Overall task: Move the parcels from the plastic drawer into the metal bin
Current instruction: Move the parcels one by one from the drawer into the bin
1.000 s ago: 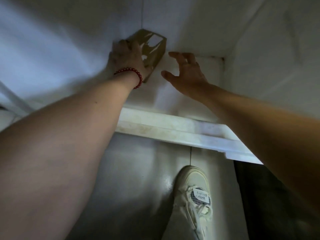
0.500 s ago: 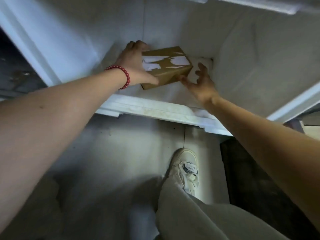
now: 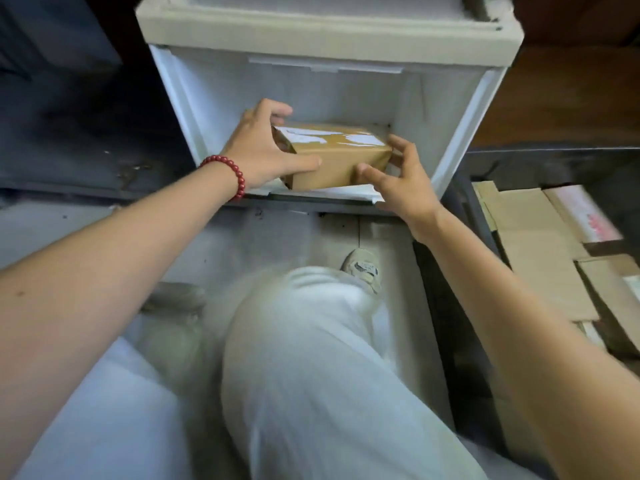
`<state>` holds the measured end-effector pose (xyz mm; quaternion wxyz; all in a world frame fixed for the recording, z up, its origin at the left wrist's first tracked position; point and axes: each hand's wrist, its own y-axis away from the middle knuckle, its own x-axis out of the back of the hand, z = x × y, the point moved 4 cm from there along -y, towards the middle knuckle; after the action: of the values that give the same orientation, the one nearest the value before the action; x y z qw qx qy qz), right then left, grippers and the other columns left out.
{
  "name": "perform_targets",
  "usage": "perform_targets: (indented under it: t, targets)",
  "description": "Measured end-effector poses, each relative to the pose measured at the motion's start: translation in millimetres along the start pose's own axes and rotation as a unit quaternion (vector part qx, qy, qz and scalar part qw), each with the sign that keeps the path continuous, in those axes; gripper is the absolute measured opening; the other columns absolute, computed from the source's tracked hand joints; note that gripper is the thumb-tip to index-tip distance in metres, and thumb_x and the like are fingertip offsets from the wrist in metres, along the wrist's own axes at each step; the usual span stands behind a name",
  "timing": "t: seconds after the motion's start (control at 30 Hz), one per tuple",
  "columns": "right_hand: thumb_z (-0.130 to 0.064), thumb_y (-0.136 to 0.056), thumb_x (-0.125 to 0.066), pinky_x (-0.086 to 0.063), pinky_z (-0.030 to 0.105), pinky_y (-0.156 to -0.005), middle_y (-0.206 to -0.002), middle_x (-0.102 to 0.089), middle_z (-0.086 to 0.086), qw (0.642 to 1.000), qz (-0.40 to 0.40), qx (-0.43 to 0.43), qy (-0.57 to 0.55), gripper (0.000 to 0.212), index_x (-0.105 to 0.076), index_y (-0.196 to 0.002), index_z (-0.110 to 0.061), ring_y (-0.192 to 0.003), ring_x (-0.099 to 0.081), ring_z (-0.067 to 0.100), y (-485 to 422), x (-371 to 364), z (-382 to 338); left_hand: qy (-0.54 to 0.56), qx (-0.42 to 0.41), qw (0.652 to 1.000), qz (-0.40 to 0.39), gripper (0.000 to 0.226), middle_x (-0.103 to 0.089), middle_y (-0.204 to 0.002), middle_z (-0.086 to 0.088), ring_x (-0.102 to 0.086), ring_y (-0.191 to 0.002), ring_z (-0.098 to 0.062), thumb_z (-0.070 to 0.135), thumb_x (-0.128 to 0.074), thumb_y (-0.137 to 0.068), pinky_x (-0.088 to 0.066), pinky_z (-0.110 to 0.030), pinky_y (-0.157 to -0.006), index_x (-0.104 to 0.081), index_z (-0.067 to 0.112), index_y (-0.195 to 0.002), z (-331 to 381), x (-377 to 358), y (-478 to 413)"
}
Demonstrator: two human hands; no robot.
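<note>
A brown cardboard parcel with torn white label scraps on top sits inside the open white plastic drawer. My left hand, with a red bead bracelet at the wrist, grips the parcel's left end, thumb along the front face and fingers over the back. My right hand holds the parcel's right end, thumb on the front face and fingers round the corner. The dark metal bin stands to the right, with several cardboard parcels lying in it.
A beige-topped drawer cabinet frames the drawer. My knee in pale trousers and a white shoe are below the drawer on a grey floor. Dark furniture lies to the left.
The parcel has been turned flat and drawn toward the drawer's front. My right hand closed onto its right end. The view pulled back, showing the cabinet and the bin.
</note>
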<state>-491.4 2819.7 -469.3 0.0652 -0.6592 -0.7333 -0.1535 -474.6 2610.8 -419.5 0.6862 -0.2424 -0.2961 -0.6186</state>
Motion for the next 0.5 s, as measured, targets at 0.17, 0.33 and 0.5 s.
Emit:
perform_targets:
  t: [0.17,0.33,0.5]
  targets:
    - [-0.027,-0.082,-0.076,-0.056,0.030,-0.077,-0.137,-0.047,-0.008,0.996,-0.002,-0.025,-0.087,0.073,-0.036,-0.144,-0.026,-0.114,-0.056,0.012,67.5,6.8,2.4,0.069,0.033,0.997,0.010,0.076,-0.046,-0.130,0.006,-0.045,-0.116,-0.005,0.055,-0.078,-0.068,-0.036,-0.021,-0.093,-0.042,0.027,-0.130,1.5,7.7,59.0]
    - [-0.021,-0.071,-0.085,-0.053,0.043,-0.095,-0.129,-0.055,-0.007,0.999,0.000,-0.017,-0.052,0.087,-0.038,-0.144,-0.027,-0.098,-0.063,0.008,100.9,11.3,17.4,0.107,0.055,0.992,0.039,0.067,-0.052,-0.123,0.006,-0.049,-0.110,-0.005,0.060,-0.075,-0.068,-0.040,-0.017,-0.086,-0.047,0.023,-0.116,4.7,-1.2,87.8]
    - [-0.022,-0.077,-0.081,-0.053,0.030,-0.090,-0.128,-0.051,-0.005,0.999,0.033,0.000,-0.038,0.081,-0.038,-0.145,-0.026,-0.097,-0.063,0.006,99.0,27.4,14.2,0.125,0.041,0.991,0.021,0.059,-0.055,-0.121,0.009,-0.049,-0.108,-0.002,0.060,-0.067,-0.075,-0.030,-0.004,-0.072,-0.048,0.022,-0.116,12.9,-12.3,89.4]
